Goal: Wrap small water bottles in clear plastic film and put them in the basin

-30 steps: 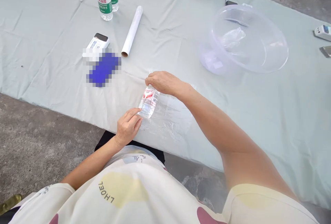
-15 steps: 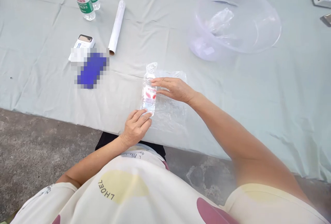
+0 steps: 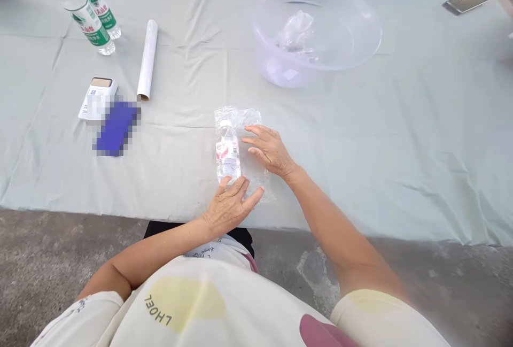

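A small clear bottle point(image 3: 227, 150) with a white cap and a red-and-white label lies on a sheet of plastic film point(image 3: 252, 117) near the table's front edge. Film seems to cover part of the bottle. At its base, my left hand point(image 3: 230, 205) has its fingers spread, the tips at the bottle's lower end. My right hand point(image 3: 272, 149) is just right of the bottle, fingers apart over the film, holding nothing. Whether its fingertips touch the film I cannot tell.
A clear plastic basin point(image 3: 276, 71) with crumpled film inside stands beyond my hands. On the left are a white roll point(image 3: 147, 61), two water bottles point(image 3: 94, 26), a white power bank point(image 3: 96, 98) and a blurred blue object point(image 3: 117, 129). A phone point(image 3: 467, 2) lies far right.
The bottle has turned, showing another part of its label, and more of it lies over the film. My left hand has opened its fingers; my right hand has drawn slightly off the bottle. The view shifted right.
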`<action>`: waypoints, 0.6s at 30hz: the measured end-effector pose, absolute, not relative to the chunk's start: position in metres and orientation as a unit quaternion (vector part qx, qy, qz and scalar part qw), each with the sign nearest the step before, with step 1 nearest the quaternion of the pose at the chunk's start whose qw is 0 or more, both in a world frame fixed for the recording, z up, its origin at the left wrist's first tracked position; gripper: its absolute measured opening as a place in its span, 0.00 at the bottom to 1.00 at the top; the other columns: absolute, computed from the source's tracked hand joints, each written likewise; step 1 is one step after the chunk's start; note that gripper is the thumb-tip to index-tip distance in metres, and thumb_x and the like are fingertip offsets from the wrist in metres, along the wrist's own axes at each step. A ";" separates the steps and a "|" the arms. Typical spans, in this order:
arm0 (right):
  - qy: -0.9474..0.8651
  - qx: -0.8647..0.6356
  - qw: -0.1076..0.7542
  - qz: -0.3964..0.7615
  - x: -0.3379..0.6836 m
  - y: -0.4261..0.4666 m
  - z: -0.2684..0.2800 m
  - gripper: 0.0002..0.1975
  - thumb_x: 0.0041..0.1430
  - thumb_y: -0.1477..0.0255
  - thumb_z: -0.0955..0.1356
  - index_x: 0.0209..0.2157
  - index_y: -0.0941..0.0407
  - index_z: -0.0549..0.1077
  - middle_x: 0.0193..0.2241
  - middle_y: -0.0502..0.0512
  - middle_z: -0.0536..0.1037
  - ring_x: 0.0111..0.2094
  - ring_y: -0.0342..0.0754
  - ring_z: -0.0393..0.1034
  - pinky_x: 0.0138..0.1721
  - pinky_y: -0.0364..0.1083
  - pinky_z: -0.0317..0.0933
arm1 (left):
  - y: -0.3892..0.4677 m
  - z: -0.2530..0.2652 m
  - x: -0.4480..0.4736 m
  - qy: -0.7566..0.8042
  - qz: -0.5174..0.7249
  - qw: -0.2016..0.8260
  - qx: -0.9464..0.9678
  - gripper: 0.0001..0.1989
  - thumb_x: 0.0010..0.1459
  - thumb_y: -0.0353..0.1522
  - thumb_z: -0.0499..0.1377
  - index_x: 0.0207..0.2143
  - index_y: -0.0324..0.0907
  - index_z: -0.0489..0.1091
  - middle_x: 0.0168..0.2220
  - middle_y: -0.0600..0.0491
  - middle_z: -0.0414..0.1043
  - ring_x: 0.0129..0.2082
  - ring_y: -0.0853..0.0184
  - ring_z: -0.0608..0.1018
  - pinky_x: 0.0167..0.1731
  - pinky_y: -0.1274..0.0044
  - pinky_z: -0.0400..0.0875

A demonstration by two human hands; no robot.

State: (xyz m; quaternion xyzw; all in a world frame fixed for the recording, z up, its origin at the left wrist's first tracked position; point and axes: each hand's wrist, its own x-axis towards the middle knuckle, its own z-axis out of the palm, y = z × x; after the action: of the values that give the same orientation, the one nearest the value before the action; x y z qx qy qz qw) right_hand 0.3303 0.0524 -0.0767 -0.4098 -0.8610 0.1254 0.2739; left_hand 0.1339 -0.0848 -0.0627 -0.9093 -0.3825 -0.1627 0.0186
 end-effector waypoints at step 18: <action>-0.797 -0.479 0.319 0.180 0.337 0.024 -0.031 0.13 0.67 0.61 0.65 0.45 0.50 0.78 0.52 0.57 0.78 0.57 0.57 0.69 0.57 0.60 0.64 | -0.040 -0.079 0.255 -0.183 -0.097 -0.206 -0.956 0.28 0.56 0.36 0.66 0.57 0.36 0.68 0.58 0.34 0.69 0.61 0.40 0.66 0.57 0.51 0.59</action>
State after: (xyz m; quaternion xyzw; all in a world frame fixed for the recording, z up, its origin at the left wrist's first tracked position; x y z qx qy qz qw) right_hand 0.3373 0.0243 -0.0313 -0.4793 -0.7974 0.1803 0.3194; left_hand 0.2549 -0.0398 -0.0788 -0.9562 -0.1835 -0.0970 -0.2065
